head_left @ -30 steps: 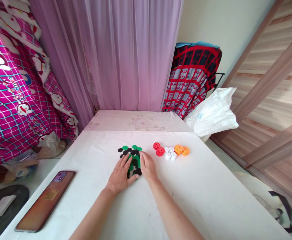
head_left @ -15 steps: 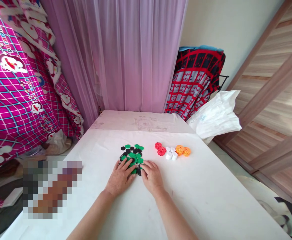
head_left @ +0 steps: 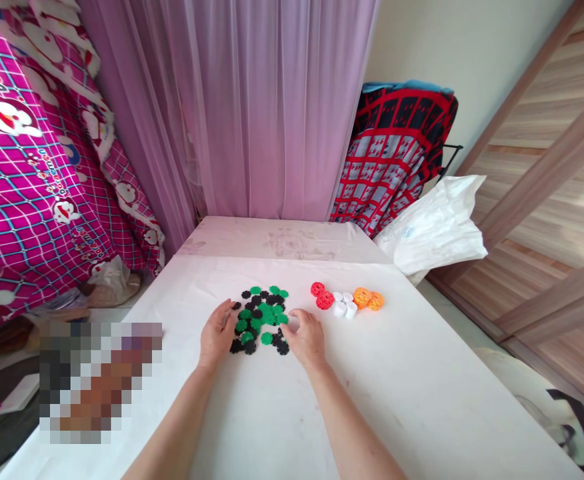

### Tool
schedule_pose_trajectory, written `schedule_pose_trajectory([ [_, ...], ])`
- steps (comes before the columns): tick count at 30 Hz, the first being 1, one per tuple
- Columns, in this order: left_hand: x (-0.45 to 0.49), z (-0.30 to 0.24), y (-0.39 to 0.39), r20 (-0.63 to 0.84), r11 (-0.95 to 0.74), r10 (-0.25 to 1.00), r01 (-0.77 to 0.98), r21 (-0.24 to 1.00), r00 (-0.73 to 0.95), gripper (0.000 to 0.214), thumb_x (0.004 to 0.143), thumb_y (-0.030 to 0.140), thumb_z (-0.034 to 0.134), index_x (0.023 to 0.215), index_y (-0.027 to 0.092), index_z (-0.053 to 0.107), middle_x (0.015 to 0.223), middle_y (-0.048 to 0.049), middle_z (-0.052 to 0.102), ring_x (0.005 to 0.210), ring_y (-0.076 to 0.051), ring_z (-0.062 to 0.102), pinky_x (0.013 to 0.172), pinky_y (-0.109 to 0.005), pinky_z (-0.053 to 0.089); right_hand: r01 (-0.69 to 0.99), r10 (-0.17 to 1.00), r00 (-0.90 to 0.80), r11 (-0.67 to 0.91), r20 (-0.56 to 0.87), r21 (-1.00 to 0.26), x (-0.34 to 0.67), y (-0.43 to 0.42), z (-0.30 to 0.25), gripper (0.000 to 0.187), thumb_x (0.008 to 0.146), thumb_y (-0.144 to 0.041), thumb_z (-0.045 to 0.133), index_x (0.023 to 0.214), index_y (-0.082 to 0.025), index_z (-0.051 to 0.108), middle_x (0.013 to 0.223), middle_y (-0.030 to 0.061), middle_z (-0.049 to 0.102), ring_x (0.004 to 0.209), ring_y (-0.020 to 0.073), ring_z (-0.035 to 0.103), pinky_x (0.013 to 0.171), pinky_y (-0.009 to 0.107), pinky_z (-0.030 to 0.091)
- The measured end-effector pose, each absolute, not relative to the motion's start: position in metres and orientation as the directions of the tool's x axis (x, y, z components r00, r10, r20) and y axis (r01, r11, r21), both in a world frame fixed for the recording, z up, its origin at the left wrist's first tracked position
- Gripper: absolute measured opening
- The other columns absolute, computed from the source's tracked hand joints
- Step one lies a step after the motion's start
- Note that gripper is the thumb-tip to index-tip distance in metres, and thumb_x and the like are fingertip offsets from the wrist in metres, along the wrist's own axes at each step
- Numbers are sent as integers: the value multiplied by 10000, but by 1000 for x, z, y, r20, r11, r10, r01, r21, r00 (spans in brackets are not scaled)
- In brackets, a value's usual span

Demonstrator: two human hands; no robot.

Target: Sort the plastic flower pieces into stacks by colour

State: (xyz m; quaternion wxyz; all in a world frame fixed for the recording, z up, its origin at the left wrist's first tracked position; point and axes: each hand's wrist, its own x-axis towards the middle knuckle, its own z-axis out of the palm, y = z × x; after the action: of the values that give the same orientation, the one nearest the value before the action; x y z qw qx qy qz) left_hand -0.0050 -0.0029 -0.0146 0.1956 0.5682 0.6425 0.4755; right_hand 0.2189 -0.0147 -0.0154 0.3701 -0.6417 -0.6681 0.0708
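Observation:
A spread of several green and black toothed plastic discs lies on the white table. My left hand rests at the spread's left edge, fingers stretched and slightly apart, touching the outer discs. On the right edge sits my right hand, fingers curled a little, holding nothing I can see. To the right lie red discs, white discs and orange discs in small groups.
A blurred-out flat object lies at the table's left edge. A pink curtain hangs behind the table. A white plastic bag and a red checked cloth stand at the back right. A pink patterned blanket fills the left.
Both hands have moved apart off the pile, the left one going left. The green and black discs, covered before, now lie spread out flat between them.

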Motion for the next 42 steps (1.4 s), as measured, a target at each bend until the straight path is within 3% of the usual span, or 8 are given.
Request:
schedule_pose_trajectory([
  [3, -10, -14, 8, 223, -30, 905, 468, 883, -363, 360, 846, 331, 512, 1137, 217, 691, 1263, -83, 692, 1021, -215, 703, 973, -402, 537, 817, 916, 84, 161, 392, -553, 214, -9, -14, 153, 776, -217, 663, 927, -225, 638, 975, 29, 730, 960, 230, 637, 851, 338, 424],
  [11, -9, -9, 9, 148, 22, 916, 414, 910, -374, 404, 831, 383, 542, 1171, 223, 688, 1221, -74, 713, 891, -185, 718, 884, -349, 558, 821, 908, 121, 136, 401, -554, 215, -1, -20, 107, 768, -233, 657, 870, -231, 623, 858, 13, 717, 852, 208, 627, 796, 315, 412],
  [17, -9, -3, 4, 108, 28, 911, 322, 946, -398, 413, 831, 409, 553, 1164, 206, 691, 1212, -82, 714, 930, -182, 707, 894, -332, 549, 813, 884, 225, 62, 410, -579, 236, 8, -24, 96, 769, -220, 609, 857, -217, 651, 857, 41, 725, 829, 217, 618, 796, 329, 442],
  [24, -7, 0, 4, 74, 50, 912, 288, 956, -403, 438, 819, 412, 554, 1172, 190, 690, 1197, -97, 715, 977, -200, 693, 928, -357, 534, 759, 876, 150, 196, 459, -621, 248, 1, -27, 181, 795, -166, 536, 834, -221, 704, 1001, 69, 742, 944, 224, 650, 897, 363, 487],
  [28, -7, 0, 4, 73, 44, 918, 284, 958, -390, 445, 814, 417, 564, 1176, 190, 689, 1168, -93, 724, 951, -192, 694, 898, -340, 541, 709, 901, 56, 267, 430, -652, 257, -21, -24, 143, 812, -211, 593, 852, -236, 729, 983, 62, 735, 941, 214, 655, 890, 352, 515],
  [35, -7, -1, 3, 79, 33, 925, 286, 958, -372, 472, 784, 452, 594, 1170, 200, 694, 1209, -96, 710, 923, -195, 698, 873, -333, 543, 760, 928, -166, 337, 335, -555, 260, -40, -9, 328, 715, -225, 766, 1039, -274, 742, 1127, 52, 686, 1077, 243, 614, 969, 405, 474],
  [42, -9, -7, 4, 92, 38, 926, 333, 942, -366, 514, 780, 509, 582, 1182, 207, 690, 1079, -82, 742, 825, -187, 693, 795, -327, 548, 799, 921, -172, 338, 350, -498, 255, -39, -9, 222, 760, -197, 742, 968, -276, 732, 1084, 27, 692, 1044, 221, 612, 905, 374, 457],
])
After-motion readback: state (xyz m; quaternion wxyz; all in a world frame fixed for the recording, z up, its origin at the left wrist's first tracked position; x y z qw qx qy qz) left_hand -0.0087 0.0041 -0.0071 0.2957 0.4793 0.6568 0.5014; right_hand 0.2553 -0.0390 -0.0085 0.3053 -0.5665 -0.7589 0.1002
